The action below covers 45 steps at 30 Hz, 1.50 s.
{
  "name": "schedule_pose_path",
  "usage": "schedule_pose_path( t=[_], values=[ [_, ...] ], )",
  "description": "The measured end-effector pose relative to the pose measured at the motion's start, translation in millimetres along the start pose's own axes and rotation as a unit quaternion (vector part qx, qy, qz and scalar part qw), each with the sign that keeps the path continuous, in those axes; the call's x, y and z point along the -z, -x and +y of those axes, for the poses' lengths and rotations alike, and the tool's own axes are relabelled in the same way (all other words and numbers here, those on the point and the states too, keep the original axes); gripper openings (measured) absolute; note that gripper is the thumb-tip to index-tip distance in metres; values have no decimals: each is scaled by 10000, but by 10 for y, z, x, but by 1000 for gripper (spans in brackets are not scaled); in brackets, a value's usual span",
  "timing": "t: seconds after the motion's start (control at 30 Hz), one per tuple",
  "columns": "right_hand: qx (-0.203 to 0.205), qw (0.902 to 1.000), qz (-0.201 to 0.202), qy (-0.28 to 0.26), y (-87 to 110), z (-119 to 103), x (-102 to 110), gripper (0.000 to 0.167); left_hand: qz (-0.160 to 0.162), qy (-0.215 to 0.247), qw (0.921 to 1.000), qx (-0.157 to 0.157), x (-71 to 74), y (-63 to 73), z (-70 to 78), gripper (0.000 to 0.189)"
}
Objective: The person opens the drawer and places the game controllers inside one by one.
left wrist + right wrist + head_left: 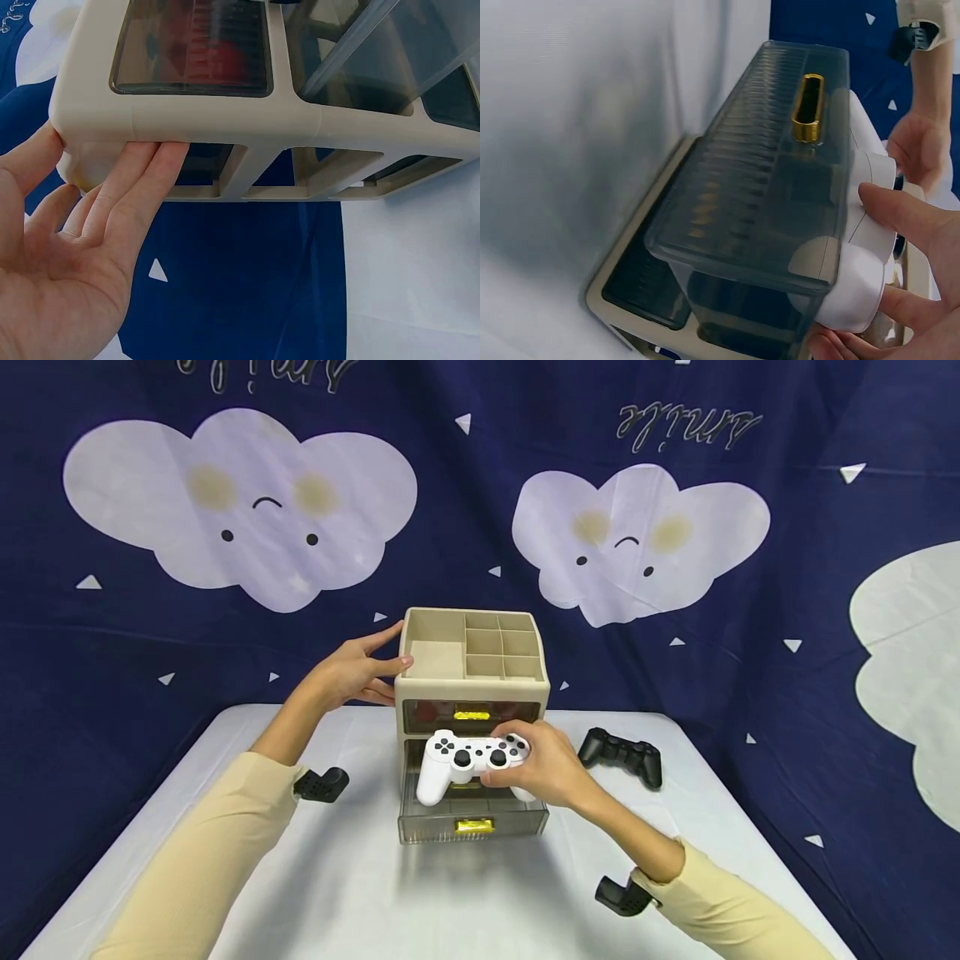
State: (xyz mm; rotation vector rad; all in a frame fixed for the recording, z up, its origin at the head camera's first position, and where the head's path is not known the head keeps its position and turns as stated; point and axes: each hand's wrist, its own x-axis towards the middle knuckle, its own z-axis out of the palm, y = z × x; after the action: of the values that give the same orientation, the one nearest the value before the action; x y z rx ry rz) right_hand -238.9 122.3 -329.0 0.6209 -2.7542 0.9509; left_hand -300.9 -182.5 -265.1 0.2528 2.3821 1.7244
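A beige desktop organizer (pixel 471 687) has its clear grey middle drawer (pixel 475 827) pulled out toward the front. My right hand (pixel 551 764) grips a white game controller (pixel 468 756) by its right side, at the open top of that drawer. In the right wrist view, part of the white controller (pixel 866 240) shows through the drawer's clear wall. My left hand (pixel 351 675) rests against the organizer's upper left side, thumb over the top rim; in the left wrist view its fingers (pixel 142 180) lie fairly straight along the side frame.
A black game controller (pixel 621 757) lies on the white table (pixel 337 893), right of the organizer. The closed top drawer (pixel 435 714) holds something reddish. Divided compartments (pixel 502 643) form the organizer's top. A dark blue curtain (pixel 465 527) with clouds hangs behind.
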Motion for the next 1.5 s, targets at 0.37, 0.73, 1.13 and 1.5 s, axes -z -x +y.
schedule_pose_path(
  t=[0.37,0.73,1.13,1.5],
  values=[
    [79,9997,128,176,23,14,-139,59,-9,5,10000,25,9,19,28,78],
    [279,9986,234,394,40,34,-243,58,-23,-6,10000,34,4,19,17,78],
    [415,9975,200,527,23,80,-285,55,1,-27,10000,52,5,15,23,78],
    [465,9953,-289,799,-4,83,-277,57,-7,-17,10000,44,6,26,30,80]
  ],
)
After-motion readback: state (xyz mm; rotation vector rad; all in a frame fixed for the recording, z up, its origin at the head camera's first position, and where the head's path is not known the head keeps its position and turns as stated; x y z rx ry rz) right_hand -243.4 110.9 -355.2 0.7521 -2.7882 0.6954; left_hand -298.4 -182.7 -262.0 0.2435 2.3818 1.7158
